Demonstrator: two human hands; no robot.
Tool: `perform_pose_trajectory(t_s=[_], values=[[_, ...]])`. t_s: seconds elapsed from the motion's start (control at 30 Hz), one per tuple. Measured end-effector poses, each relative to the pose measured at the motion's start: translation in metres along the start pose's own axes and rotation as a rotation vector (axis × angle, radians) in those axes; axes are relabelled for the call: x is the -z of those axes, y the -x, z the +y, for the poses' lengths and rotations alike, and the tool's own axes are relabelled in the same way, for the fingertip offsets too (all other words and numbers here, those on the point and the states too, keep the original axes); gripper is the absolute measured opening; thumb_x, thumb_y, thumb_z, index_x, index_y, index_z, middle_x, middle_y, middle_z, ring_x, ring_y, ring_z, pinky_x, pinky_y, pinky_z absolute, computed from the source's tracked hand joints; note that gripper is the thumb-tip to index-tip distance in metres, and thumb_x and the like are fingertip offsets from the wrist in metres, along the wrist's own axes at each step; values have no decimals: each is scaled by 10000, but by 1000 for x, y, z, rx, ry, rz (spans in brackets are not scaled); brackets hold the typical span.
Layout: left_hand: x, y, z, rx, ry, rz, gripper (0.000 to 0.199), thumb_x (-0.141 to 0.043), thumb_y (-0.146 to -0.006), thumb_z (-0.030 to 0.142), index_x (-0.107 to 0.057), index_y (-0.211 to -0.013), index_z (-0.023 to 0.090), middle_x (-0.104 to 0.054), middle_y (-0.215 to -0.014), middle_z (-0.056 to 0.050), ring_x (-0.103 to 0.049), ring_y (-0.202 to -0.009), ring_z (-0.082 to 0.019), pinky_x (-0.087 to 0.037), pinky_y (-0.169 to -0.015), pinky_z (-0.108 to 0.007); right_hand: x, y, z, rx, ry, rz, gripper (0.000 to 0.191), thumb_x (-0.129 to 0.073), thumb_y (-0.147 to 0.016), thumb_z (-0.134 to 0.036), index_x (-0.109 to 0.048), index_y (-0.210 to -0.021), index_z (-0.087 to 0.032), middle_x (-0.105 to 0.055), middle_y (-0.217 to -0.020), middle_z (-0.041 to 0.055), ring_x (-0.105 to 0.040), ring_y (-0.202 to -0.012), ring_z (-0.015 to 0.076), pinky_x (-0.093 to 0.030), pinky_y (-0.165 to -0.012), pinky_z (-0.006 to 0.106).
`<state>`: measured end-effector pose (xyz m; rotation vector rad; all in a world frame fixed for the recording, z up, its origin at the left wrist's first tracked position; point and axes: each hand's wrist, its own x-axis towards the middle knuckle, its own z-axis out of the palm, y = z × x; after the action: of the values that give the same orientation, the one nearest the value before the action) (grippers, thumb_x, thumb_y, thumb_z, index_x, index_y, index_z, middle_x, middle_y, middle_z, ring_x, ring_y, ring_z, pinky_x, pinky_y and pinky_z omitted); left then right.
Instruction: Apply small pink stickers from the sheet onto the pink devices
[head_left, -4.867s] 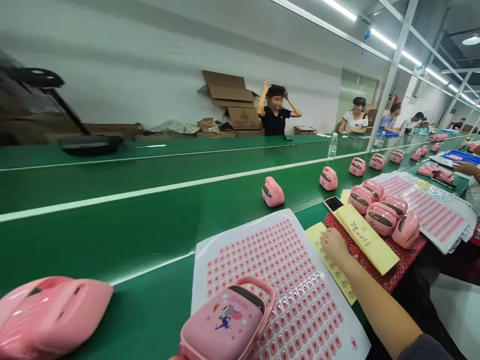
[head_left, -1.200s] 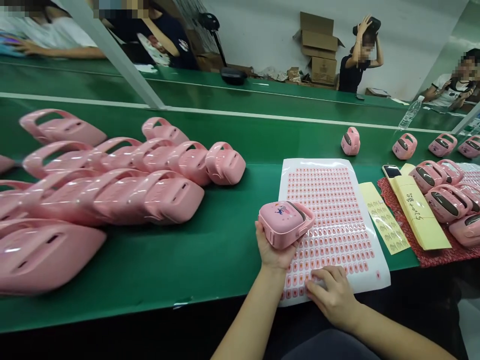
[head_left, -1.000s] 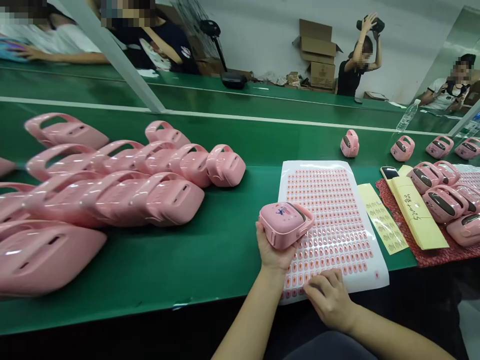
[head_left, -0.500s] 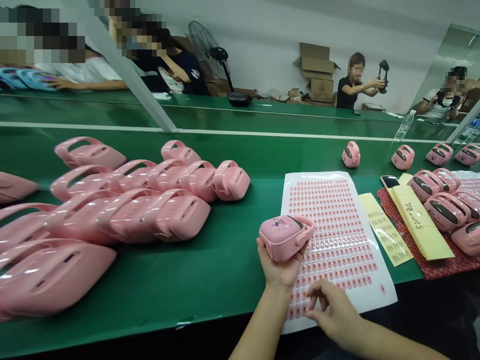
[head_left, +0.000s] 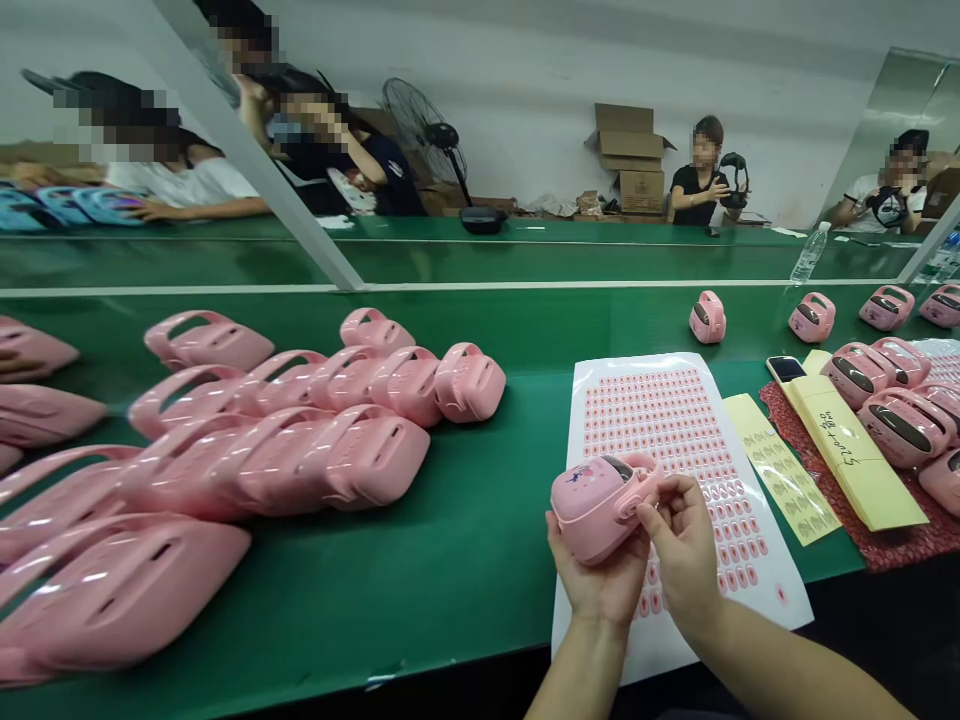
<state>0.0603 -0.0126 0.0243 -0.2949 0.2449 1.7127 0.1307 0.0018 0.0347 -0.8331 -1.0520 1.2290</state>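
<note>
My left hand [head_left: 600, 590] cups a small pink rounded case with a carry handle [head_left: 596, 505] from below, above the sticker sheet. The case has a printed pattern on its front and a dark glossy panel near the handle. My right hand [head_left: 682, 550] is at the handle side of the case, thumb and fingertips pinched together. Something tiny seems to be between those fingertips, too small to make out. Under both hands lies the white sheet of small pink oval stickers [head_left: 637, 400], partly covered by my hands and forearms.
Several pink handled cases [head_left: 375, 460] stand in rows on the green table [head_left: 450, 580] at left. More pink cases [head_left: 900, 425] sit at right beside a yellow paper pad [head_left: 855, 450], yellow label sheet [head_left: 784, 475] and phone [head_left: 785, 369]. A bottle [head_left: 810, 255] and co-workers are beyond.
My right hand has risen from over the sticker sheet to the handle side of the case. My left hand still holds the case, now slightly lower and to the right in view.
</note>
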Motion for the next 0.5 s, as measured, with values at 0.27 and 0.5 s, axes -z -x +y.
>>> perform_pose_trajectory(t_s=[0.27, 0.5], values=[[7, -2, -2, 7, 7, -13, 689, -500, -769, 485, -363, -1353, 146, -624, -1151, -173, -647, -871, -250, -496, -825, -367, -4, 4, 4, 50, 111, 69, 178, -608, -792, -340, -496, -860, -219, -575, -732, -6, -572, -659, 143, -497, -645, 293], [11, -3, -1, -14, -26, -108, 590, -537, -753, 447, -470, -1284, 198, -642, -1124, -135, -642, -875, -257, -496, -832, -395, 3, -1, 0, 13, 146, -8, 163, -599, -767, -264, -491, -880, -217, -552, -730, -15, -546, -670, 138, -469, -630, 276]])
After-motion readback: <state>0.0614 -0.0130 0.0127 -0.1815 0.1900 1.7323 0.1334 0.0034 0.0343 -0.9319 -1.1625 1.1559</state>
